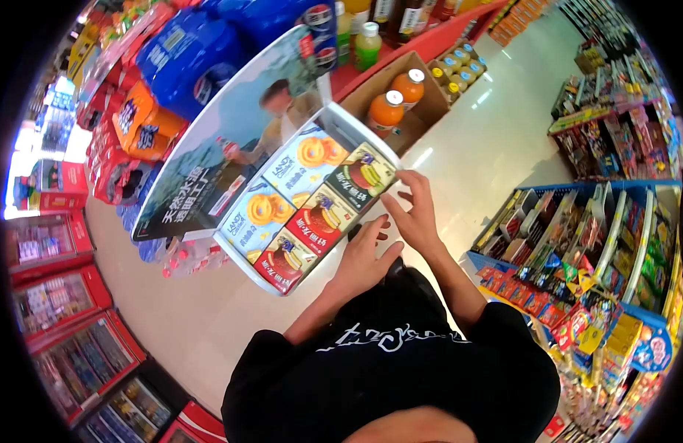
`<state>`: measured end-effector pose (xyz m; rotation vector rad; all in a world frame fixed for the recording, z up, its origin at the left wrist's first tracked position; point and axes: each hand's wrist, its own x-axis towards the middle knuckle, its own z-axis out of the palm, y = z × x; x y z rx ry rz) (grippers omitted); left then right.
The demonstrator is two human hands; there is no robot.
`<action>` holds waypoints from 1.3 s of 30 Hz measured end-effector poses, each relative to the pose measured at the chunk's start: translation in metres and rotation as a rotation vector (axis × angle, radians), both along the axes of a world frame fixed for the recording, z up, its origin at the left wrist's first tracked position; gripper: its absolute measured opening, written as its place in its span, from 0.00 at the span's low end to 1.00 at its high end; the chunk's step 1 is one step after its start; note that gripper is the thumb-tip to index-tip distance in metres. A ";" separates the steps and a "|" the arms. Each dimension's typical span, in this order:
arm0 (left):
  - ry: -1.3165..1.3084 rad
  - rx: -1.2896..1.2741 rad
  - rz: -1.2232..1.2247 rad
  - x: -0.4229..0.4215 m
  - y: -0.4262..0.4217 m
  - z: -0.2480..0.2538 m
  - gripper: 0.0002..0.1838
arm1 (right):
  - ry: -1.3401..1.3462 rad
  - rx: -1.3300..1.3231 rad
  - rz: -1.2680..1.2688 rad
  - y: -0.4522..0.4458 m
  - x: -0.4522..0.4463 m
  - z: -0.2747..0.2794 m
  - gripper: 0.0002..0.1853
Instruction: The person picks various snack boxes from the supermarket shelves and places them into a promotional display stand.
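In front of me stands a white display tray with a tall poster board at its back. Two light-blue cookie boxes lie in its far row. The near row holds two red snack-pie boxes and one dark green box. My left hand is beside the tray's near edge, close to the red boxes, fingers apart and holding nothing. My right hand is at the tray's right corner by the dark green box, fingers spread; whether its fingertips touch the tray I cannot tell.
Blue-wrapped drink packs are stacked behind the poster. Orange bottles stand in a cardboard carton beyond the tray. Snack racks line the right side, across a pale floor. Red-framed cabinets stand at left.
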<state>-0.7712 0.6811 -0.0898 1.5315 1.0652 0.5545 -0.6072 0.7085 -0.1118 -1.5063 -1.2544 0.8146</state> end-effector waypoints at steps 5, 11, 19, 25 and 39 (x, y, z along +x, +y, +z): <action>0.069 0.014 -0.177 0.027 -0.012 -0.001 0.24 | -0.076 -0.050 0.080 -0.054 0.030 0.022 0.24; 0.107 0.063 -0.523 0.086 -0.068 -0.014 0.20 | -0.057 -0.217 -0.100 -0.173 0.071 0.014 0.22; 0.034 0.130 -0.913 0.175 -0.260 -0.021 0.25 | -0.092 -0.290 -0.434 -0.422 0.125 0.005 0.20; 0.063 0.260 -1.372 0.232 -0.403 -0.010 0.25 | -0.040 -0.327 -0.851 -0.598 0.118 0.012 0.19; 0.007 0.405 -2.051 0.365 -0.640 -0.037 0.24 | 0.080 -0.258 -1.515 -0.819 0.130 -0.040 0.15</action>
